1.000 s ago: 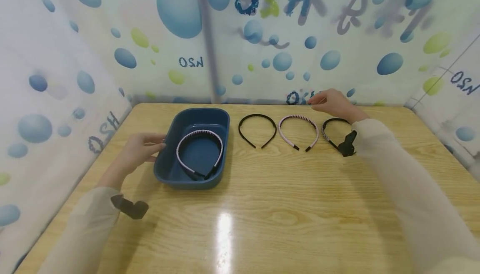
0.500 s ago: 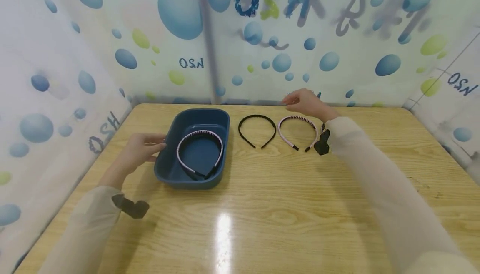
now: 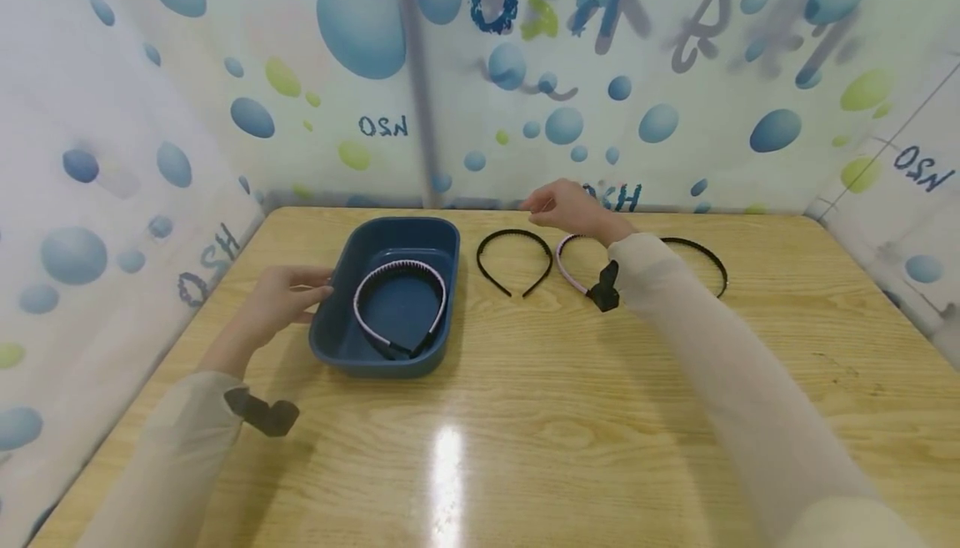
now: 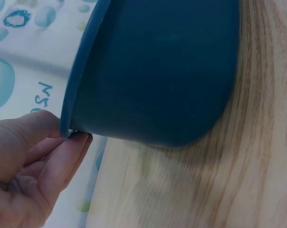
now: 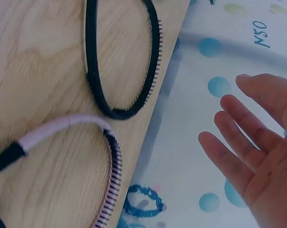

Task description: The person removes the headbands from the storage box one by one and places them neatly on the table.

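Observation:
My left hand (image 3: 277, 302) pinches the left rim of a blue plastic basin (image 3: 382, 369); in the left wrist view the thumb and fingertips (image 4: 81, 140) meet at the basin's lip (image 4: 70, 90). Inside the basin lies a pale pink toothed headband (image 3: 405, 263) with dark ends. My right hand (image 3: 573, 208) hovers with nothing in it near the table's far edge, its fingers loosely extended in the right wrist view. Nearest to it are a black toothed headband (image 3: 513, 231) and a pink one (image 3: 560, 258), partly hidden by the wrist.
Another black headband (image 3: 712, 256) lies on the wooden table (image 3: 540, 448) to the right, partly behind the right sleeve. A bubble-patterned sheet (image 3: 480, 114) rises along the table's back and sides. Dark wrist cameras (image 3: 262, 414) sit on both sleeves.
My right hand has moved left along the table's far edge, from near the rightmost headband to beside the black one. The left hand and basin have stayed in place.

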`<move>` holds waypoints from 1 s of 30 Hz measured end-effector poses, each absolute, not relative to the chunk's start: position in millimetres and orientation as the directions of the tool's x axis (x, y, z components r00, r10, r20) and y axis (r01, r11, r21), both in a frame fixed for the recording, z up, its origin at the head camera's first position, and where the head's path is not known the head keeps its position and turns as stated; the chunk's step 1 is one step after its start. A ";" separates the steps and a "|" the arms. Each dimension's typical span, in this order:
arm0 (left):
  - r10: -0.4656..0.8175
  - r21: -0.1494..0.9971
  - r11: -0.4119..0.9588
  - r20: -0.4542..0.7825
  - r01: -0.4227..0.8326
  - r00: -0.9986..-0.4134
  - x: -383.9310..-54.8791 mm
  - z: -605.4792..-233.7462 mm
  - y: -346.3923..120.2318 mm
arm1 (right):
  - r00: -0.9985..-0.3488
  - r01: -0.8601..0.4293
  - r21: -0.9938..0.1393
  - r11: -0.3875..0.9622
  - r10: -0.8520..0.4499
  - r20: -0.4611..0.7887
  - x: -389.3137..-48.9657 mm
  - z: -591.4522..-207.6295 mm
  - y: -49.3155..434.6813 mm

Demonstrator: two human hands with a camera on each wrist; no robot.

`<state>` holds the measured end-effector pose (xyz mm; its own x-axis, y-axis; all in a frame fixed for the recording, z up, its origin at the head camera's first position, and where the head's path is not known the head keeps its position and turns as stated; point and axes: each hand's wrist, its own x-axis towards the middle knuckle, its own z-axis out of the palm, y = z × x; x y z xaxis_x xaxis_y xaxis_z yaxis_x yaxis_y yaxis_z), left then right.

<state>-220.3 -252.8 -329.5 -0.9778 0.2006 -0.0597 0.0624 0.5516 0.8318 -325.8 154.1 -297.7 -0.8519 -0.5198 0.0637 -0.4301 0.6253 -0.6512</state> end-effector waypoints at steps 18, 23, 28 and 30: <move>0.201 0.836 0.543 -0.046 0.073 -0.979 -220.6 -331.2 -252.4 | -0.779 -0.496 -0.630 0.597 -0.627 0.019 -318.2 -297.3 93.0; 0.204 0.844 0.528 -0.016 0.096 -0.979 -221.4 -334.2 -254.7 | -0.748 -0.532 -0.627 0.570 -0.663 0.032 -316.5 -299.4 78.4; 0.204 0.842 0.532 -0.025 0.090 -0.979 -220.7 -332.9 -254.1 | -0.733 -0.544 -0.615 0.571 -0.680 0.018 -314.6 -299.6 64.7; 0.203 0.834 0.546 -0.043 0.077 -0.978 -219.9 -331.0 -253.3 | -0.726 -0.550 -0.607 0.573 -0.688 0.008 -314.3 -299.3 59.0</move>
<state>-219.9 -253.3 -331.0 -0.9782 0.2031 -0.0429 0.0768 0.5464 0.8340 -314.3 59.0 -299.3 -0.7256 -0.6881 0.0080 -0.5504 0.5734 -0.6069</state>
